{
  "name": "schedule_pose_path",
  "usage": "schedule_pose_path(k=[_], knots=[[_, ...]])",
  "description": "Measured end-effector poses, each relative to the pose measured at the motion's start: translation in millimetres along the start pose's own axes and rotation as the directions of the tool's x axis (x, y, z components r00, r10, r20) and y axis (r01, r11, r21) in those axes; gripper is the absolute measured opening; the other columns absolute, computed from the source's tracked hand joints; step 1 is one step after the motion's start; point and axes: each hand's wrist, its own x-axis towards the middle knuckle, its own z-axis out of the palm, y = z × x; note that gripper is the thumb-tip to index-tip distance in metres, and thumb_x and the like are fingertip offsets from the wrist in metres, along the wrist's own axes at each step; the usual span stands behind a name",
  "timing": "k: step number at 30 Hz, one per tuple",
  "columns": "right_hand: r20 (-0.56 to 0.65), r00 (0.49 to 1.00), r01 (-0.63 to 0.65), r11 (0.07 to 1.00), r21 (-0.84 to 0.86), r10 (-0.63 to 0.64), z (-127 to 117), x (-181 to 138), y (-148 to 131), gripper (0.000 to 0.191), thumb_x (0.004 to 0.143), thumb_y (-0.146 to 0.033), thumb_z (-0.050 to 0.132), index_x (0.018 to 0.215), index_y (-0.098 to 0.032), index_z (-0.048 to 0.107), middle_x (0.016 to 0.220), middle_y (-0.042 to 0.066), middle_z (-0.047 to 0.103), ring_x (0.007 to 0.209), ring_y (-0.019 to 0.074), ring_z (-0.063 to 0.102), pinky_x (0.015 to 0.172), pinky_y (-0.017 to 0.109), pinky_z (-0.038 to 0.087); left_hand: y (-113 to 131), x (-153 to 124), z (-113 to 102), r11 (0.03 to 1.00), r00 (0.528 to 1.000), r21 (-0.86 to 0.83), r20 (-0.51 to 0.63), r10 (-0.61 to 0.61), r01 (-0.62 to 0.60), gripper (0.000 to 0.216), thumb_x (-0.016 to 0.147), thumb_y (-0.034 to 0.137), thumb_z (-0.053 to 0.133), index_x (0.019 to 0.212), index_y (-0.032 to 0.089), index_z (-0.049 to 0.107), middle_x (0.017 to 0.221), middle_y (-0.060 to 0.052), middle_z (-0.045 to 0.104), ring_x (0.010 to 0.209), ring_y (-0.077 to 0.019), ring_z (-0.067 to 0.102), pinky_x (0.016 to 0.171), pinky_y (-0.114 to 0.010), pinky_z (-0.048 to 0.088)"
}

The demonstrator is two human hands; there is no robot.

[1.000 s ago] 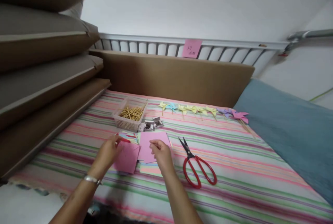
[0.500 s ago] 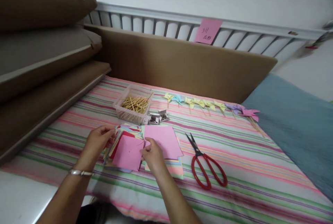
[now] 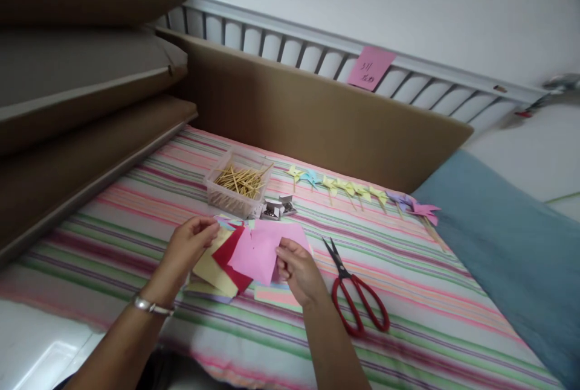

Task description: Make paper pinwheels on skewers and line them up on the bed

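My right hand (image 3: pixel 295 264) pinches the right edge of a pink paper square (image 3: pixel 256 254) that has slits cut in from its corners. The square is lifted and tilted over a stack of coloured paper. In that stack, a red sheet (image 3: pixel 232 251) and a pale yellow sheet (image 3: pixel 211 272) lie fanned out. My left hand (image 3: pixel 193 248) is at the stack's upper left, thumb and fingers curled together; what they grip, if anything, is hidden. Behind my right hand lies a larger pink sheet (image 3: pixel 290 230) on other paper. Red-handled scissors (image 3: pixel 347 281) rest open to the right.
A clear plastic box (image 3: pixel 233 197) of thin wooden sticks stands behind the paper, beside small open boxes (image 3: pixel 274 207) of dark pins. Paper pinwheels (image 3: pixel 344 188) line the back of the striped cloth (image 3: pixel 408 293). Stacked cushions (image 3: pixel 90 88) rise on the left.
My right hand has lifted the pink square and moved it right, uncovering more of the red and yellow sheets. The view has tilted slightly.
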Motion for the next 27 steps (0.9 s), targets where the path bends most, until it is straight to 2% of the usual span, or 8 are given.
schedule_pose_path(k=[4, 7, 10, 13, 16, 22, 26, 27], knots=[[0.024, 0.999, 0.039, 0.988, 0.149, -0.043, -2.1, -3.1, -7.8, 0.029, 0.058, -0.027, 0.076, 0.083, -0.018, 0.063, 0.051, -0.008, 0.046, 0.044, 0.0041, 0.037, 0.039, 0.014, 0.022, -4.9, -11.4, 23.7, 0.972, 0.978, -0.172, 0.165, -0.131, 0.159, 0.042, 0.062, 0.041, 0.075, 0.091, 0.013, 0.067, 0.086, -0.008, 0.072, 0.08, -0.0193, 0.065, 0.068, -0.027, 0.05], [0.025, 0.997, 0.069, 0.978, 0.197, -0.075, -1.9, -3.6, -9.1, 0.027, 0.058, -0.028, 0.075, 0.081, -0.019, 0.063, 0.051, -0.008, 0.045, 0.044, 0.0044, 0.037, 0.04, 0.014, 0.023, -11.1, -19.2, 37.9, 0.912, 0.927, -0.285, 0.32, -0.198, 0.293, 0.036, 0.07, 0.04, 0.07, 0.095, 0.015, 0.068, 0.093, -0.008, 0.072, 0.083, -0.0202, 0.066, 0.07, -0.029, 0.052], [0.001, 0.994, 0.107, 0.98, 0.17, -0.109, -3.2, -2.9, -9.6, 0.025, 0.06, -0.027, 0.074, 0.081, -0.018, 0.064, 0.054, -0.007, 0.049, 0.045, 0.0045, 0.04, 0.04, 0.014, 0.026, -12.6, -25.2, 46.3, 0.814, 0.866, -0.388, 0.431, -0.254, 0.431, 0.024, 0.073, 0.034, 0.068, 0.091, 0.019, 0.069, 0.087, -0.004, 0.073, 0.079, -0.0187, 0.067, 0.069, -0.028, 0.054], [-0.037, 0.99, 0.14, 0.986, 0.094, -0.137, -6.4, -0.9, -8.8, 0.024, 0.06, -0.023, 0.074, 0.083, -0.016, 0.067, 0.059, -0.005, 0.056, 0.046, 0.0049, 0.045, 0.041, 0.014, 0.029, -10.0, -26.1, 48.6, 0.779, 0.881, -0.448, 0.385, -0.277, 0.44, 0.014, 0.073, 0.03, 0.069, 0.082, 0.02, 0.069, 0.08, -0.002, 0.073, 0.074, -0.0163, 0.067, 0.065, -0.025, 0.054], [-0.082, 0.983, 0.169, 0.985, 0.021, -0.167, -9.1, 1.1, -6.3, 0.023, 0.061, -0.021, 0.072, 0.083, -0.015, 0.067, 0.061, -0.004, 0.057, 0.047, 0.0056, 0.047, 0.041, 0.015, 0.03, -7.2, -24.2, 48.8, 0.803, 0.901, -0.437, 0.338, -0.271, 0.405, 0.018, 0.077, 0.035, 0.064, 0.08, 0.018, 0.068, 0.079, -0.004, 0.073, 0.07, -0.0162, 0.066, 0.062, -0.026, 0.054], [-0.128, 0.967, 0.208, 0.973, -0.098, -0.22, -1.6, 1.9, 1.7, 0.021, 0.062, -0.024, 0.07, 0.081, -0.015, 0.066, 0.059, -0.005, 0.055, 0.046, 0.0072, 0.047, 0.042, 0.018, 0.033, -11.8, -32.3, 61.6, 0.871, 0.847, -0.302, 0.491, -0.205, 0.386, 0.025, 0.066, 0.024, 0.075, 0.089, 0.015, 0.07, 0.078, -0.006, 0.074, 0.073, -0.0207, 0.069, 0.072, -0.031, 0.054], [-0.156, 0.95, 0.23, 0.943, -0.241, -0.272, -21.9, -2.1, -8.5, 0.028, 0.062, -0.029, 0.07, 0.088, -0.017, 0.068, 0.067, 0.0, 0.063, 0.057, 0.0136, 0.056, 0.051, 0.023, 0.041, -18.6, -38.2, 69.2, 0.892, 0.906, -0.301, 0.36, -0.222, 0.338, 0.028, 0.06, 0.026, 0.077, 0.084, 0.014, 0.07, 0.07, -0.006, 0.073, 0.063, -0.0196, 0.067, 0.063, -0.029, 0.052], [-0.208, 0.914, 0.251, 0.888, -0.386, -0.349, -36.0, -4.4, -14.0, 0.031, 0.063, -0.032, 0.069, 0.091, -0.018, 0.068, 0.073, 0.002, 0.065, 0.065, 0.0162, 0.059, 0.058, 0.026, 0.045, -19.9, -38.7, 69.3, 0.897, 0.913, -0.297, 0.343, -0.22, 0.328, 0.028, 0.059, 0.027, 0.078, 0.082, 0.013, 0.07, 0.069, -0.006, 0.073, 0.062, -0.0195, 0.067, 0.061, -0.028, 0.052]])
